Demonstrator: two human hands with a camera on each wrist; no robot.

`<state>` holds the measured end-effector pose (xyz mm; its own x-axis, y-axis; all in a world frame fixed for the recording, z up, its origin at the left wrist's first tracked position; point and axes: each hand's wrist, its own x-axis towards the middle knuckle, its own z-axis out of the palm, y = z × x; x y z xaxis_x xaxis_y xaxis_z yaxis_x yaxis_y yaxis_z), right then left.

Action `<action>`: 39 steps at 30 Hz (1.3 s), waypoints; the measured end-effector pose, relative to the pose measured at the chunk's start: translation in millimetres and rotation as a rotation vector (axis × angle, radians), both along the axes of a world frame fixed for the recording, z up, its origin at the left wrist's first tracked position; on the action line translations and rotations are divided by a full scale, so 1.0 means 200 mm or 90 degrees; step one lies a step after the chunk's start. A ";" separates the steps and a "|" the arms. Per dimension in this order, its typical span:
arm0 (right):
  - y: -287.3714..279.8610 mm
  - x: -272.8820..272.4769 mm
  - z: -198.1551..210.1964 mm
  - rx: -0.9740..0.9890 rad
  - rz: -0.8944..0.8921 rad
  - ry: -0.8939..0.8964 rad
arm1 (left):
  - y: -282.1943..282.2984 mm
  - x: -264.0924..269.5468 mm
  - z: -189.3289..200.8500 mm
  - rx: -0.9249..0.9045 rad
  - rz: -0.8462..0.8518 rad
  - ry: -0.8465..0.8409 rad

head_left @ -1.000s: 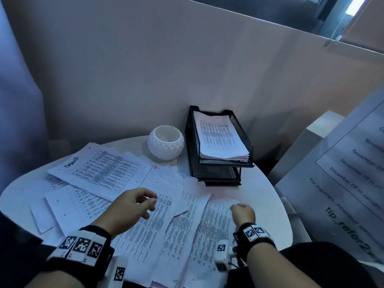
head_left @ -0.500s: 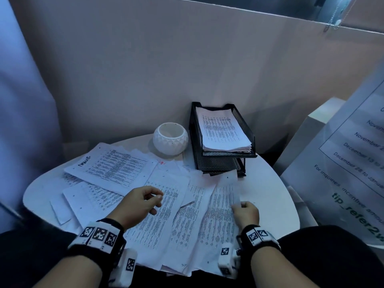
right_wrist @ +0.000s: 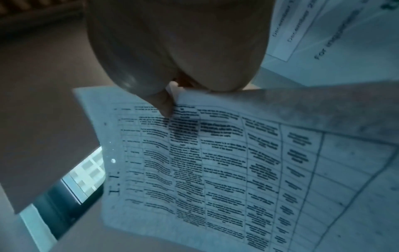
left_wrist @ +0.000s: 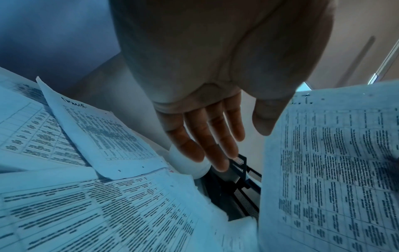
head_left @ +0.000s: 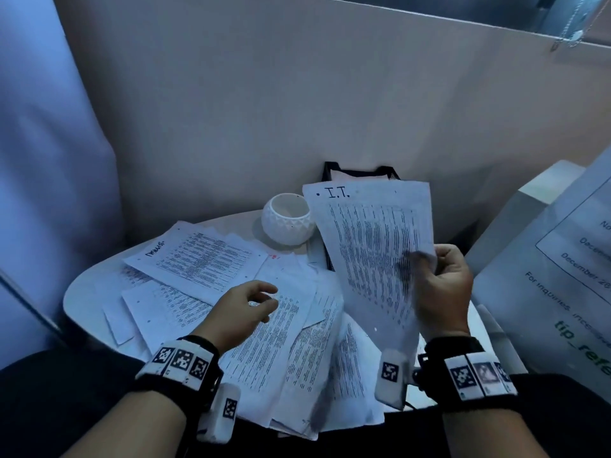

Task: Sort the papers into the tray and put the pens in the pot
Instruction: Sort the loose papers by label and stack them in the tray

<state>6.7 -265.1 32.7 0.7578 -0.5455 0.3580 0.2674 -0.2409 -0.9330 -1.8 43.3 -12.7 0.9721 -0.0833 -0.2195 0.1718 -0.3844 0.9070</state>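
My right hand [head_left: 439, 282] pinches a printed sheet marked "I.T." [head_left: 370, 246] by its right edge and holds it up, tilted, in front of the black mesh tray [head_left: 330, 168], hiding most of it. In the right wrist view the thumb [right_wrist: 164, 104] presses on the sheet [right_wrist: 215, 162]. My left hand [head_left: 244, 302] hovers just above the loose papers [head_left: 264, 345] on the round table, its fingers [left_wrist: 211, 145] relaxed and holding nothing. The white faceted pot [head_left: 287, 219] stands left of the tray. No pens show.
A beige partition wall stands right behind the table. A large printed notice [head_left: 568, 259] leans at the right. A sheet with handwriting on top [head_left: 198, 256] lies at the back left. The table rim [head_left: 71, 292] shows at the left.
My right hand has picked the "I.T." sheet off the pile and raised it in front of the tray. The left hand stayed hovering over the papers.
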 end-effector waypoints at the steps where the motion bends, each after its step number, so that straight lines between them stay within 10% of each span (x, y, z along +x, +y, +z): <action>1: 0.01 0.00 0.01 0.029 0.009 -0.012 | 0.00 0.00 0.01 -0.006 -0.003 -0.008; 13: 0.23 0.02 0.12 0.244 0.202 -0.003 | -0.01 0.06 0.04 -0.165 0.022 -0.100; 20: 0.48 0.13 -0.10 0.257 0.260 0.284 | 0.06 0.10 0.08 -0.169 0.145 -0.137; 27: 0.61 0.08 -0.68 0.104 0.185 0.701 | 0.25 0.14 0.11 -0.060 0.262 -0.189; 39: 0.74 0.11 -0.79 -0.131 0.219 0.661 | 0.41 0.11 0.11 -0.043 0.326 -0.178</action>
<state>28.1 -116.7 -125.8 0.8415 -0.2519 -0.4779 -0.5374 -0.4800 -0.6934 20.5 125.6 8.4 0.9123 0.4075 0.0403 0.0712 -0.2548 0.9644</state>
